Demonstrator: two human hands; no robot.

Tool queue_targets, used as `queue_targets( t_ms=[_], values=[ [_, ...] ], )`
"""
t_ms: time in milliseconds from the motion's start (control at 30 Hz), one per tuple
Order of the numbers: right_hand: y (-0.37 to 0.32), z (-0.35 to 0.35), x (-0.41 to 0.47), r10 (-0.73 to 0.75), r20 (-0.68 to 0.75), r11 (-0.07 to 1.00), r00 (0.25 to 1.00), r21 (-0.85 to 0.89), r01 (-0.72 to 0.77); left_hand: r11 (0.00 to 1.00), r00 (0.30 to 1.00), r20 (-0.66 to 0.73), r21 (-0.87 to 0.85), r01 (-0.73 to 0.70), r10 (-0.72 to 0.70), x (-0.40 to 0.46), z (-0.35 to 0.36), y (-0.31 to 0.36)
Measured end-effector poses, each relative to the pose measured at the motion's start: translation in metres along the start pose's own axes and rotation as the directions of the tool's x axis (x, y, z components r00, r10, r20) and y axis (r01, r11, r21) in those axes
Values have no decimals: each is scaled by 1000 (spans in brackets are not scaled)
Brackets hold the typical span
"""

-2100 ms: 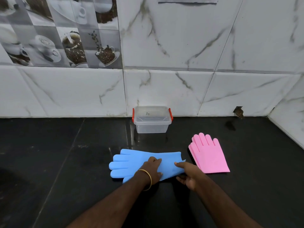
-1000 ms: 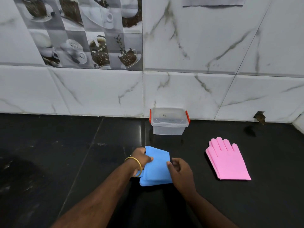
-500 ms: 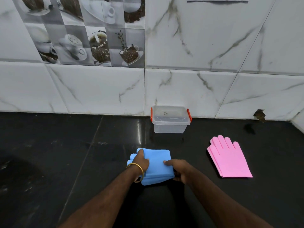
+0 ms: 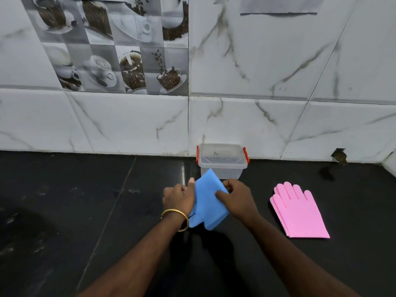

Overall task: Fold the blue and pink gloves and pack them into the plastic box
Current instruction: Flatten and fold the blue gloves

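Folded blue gloves [image 4: 209, 200] between both hands: left hand [image 4: 179, 198] grips left edge, right hand [image 4: 237, 195] pinches right edge; plastic box [image 4: 222, 160] just beyond.

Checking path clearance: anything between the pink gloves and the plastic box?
Head view: only bare black countertop lies between the pink gloves and the plastic box.

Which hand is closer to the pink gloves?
The right hand. It holds the blue gloves, with the pink gloves lying apart to its right. The left hand is farther away.
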State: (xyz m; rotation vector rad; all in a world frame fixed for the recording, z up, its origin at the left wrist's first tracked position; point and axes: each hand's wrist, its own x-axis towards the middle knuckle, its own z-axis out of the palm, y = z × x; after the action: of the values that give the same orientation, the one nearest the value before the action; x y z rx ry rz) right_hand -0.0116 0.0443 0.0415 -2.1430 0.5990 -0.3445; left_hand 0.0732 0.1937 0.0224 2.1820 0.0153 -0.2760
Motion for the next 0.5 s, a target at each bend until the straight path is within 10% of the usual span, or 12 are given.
queue_targets(
  t_ms=[133,500],
  values=[
    [-20,-23,1,-412,37,798,910,-467,380,792,880,433,-460,402,-195,-8,-15,31],
    [-6,-44,-21,-560,194,573,806,-611,546,512,576,789,-412,754,-213,-30,-9,35]
  ],
)
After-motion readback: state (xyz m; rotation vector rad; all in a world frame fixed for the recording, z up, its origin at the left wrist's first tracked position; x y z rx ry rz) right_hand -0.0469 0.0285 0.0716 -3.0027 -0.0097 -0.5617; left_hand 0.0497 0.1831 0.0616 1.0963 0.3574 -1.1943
